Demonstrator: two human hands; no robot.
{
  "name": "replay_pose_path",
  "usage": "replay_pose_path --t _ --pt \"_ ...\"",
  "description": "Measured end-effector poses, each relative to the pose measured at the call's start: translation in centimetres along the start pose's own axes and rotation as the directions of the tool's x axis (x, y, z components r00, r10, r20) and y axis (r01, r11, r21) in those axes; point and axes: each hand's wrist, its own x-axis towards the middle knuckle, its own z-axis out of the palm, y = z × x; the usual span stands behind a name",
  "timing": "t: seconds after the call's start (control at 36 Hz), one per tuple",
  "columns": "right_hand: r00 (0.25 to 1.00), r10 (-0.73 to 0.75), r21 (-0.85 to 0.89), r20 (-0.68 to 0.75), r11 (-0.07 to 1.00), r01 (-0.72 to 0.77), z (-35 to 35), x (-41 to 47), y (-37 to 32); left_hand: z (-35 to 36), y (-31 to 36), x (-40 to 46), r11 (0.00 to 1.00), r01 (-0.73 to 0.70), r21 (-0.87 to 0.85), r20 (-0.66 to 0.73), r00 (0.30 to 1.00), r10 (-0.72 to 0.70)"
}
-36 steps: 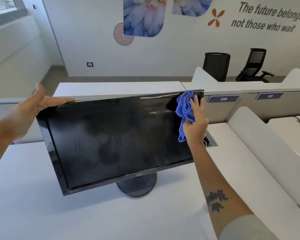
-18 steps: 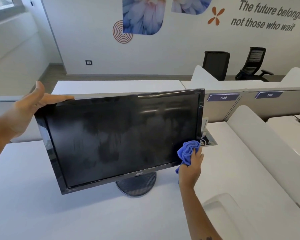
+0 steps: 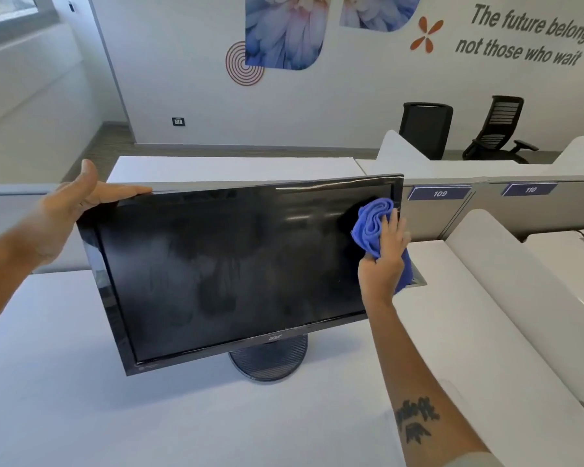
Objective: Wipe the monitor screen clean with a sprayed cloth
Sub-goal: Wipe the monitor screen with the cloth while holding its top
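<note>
A black monitor (image 3: pixel 223 271) stands on a round base (image 3: pixel 268 364) on the white desk (image 3: pixel 64 416), its screen dark with streaky smears across the middle. My right hand (image 3: pixel 383 261) presses a bunched blue cloth (image 3: pixel 371 224) against the screen's upper right area, next to the right bezel. My left hand (image 3: pixel 71 207) rests on the monitor's top left corner, fingers laid flat along the top edge and thumb raised.
A cable opening in the desk (image 3: pixel 418 281) sits just right of the monitor. Low white dividers (image 3: pixel 506 271) and partition labels 109 (image 3: pixel 439 193) and 110 stand to the right. Two black office chairs (image 3: pixel 425 129) are at the far wall.
My right hand went down the screen's right side with the cloth to the lower right corner, then came back up to the upper right. My left hand stayed on the top left corner.
</note>
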Motion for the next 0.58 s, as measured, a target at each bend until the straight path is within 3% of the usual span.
replay_pose_path --t 0.11,0.19,0.28,0.58 --pt "0.993 -0.010 -0.104 0.120 0.994 0.023 0.6 -8.2 1.0 0.9 1.0 -1.0 0.999 -0.044 0.005 -0.015 0.999 0.044" --pt "0.963 -0.071 -0.229 0.261 0.964 0.134 0.4 -15.1 1.7 1.3 1.5 -1.3 0.995 -0.102 0.013 -0.024 0.994 0.102" --pt "0.951 -0.078 -0.146 0.298 0.981 0.127 -0.1 -18.5 2.5 1.2 1.5 -1.3 0.993 -0.114 0.017 -0.004 0.993 0.114" --pt "0.987 -0.068 -0.012 0.145 0.997 0.071 -1.3 -8.0 1.1 1.3 1.7 -1.7 0.992 -0.124 0.012 -0.012 0.992 0.124"
